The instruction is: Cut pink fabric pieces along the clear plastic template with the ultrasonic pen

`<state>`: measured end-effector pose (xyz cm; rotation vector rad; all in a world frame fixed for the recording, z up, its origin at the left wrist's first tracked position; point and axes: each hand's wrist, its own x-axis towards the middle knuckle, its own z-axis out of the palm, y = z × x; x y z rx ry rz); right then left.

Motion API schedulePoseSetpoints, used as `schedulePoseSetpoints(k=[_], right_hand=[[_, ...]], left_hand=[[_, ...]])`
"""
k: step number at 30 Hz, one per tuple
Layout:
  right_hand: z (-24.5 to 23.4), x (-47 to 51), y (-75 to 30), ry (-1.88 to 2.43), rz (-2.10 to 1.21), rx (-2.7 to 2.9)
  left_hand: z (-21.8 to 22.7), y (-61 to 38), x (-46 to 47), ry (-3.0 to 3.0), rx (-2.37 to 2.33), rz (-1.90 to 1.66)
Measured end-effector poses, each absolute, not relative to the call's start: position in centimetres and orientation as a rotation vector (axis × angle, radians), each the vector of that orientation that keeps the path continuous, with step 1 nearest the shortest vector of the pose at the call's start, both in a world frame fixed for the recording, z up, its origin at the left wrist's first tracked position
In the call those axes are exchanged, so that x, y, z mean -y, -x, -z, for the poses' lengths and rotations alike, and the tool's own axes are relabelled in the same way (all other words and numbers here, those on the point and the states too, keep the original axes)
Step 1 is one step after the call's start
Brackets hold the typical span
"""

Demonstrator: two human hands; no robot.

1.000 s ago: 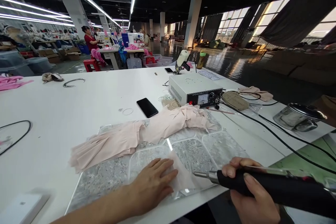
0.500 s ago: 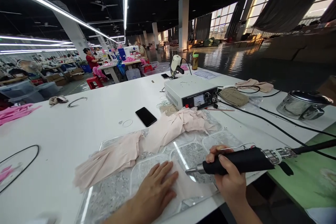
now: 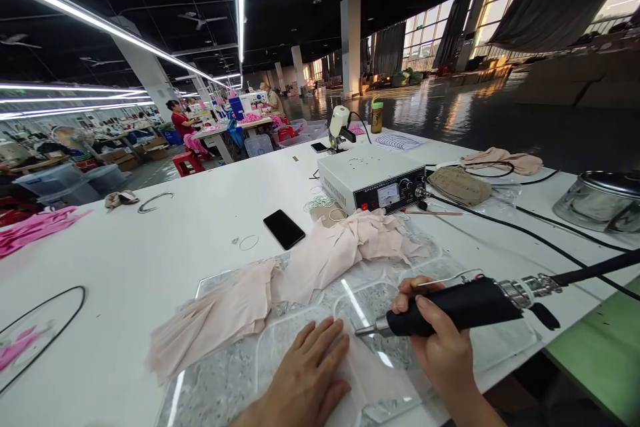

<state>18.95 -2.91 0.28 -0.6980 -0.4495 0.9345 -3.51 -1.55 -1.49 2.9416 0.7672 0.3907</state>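
My left hand (image 3: 313,370) lies flat with its fingers stretched over a thin, pale pink fabric piece (image 3: 377,373), pressing it onto a clear sheet (image 3: 215,370) with a speckled grey look. In my right hand (image 3: 440,333) is a black ultrasonic cutter (image 3: 460,303), fingers wrapped round its body. Its metal tip points left and sits at the fabric's upper edge, close to my left fingers; whether it touches cannot be made out. Just beyond, a long heap of pale pink fabric pieces (image 3: 320,257) stretches across the clear sheet.
Behind the heap stand a control box (image 3: 373,177) with a dial and a black phone (image 3: 284,229). Black cables (image 3: 520,230) run along the right side, near a glass pot (image 3: 600,203). Pink fabric (image 3: 35,230) lies at the far left. Distant people sit at sewing machines.
The view has shifted slightly, so the table things appear further right and lower. Against the clear sheet, the cutter's tip has moved a little left along the fabric. My left hand stays on the fabric.
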Motion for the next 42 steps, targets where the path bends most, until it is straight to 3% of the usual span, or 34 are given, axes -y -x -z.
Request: schedulePoseSetpoints(k=[42], right_hand=[[1.1,4.3,-18.9,0.656,-1.150,0.673]], left_hand=[[2.8,3.3,0.6,-2.876,-0.677,-0.648]])
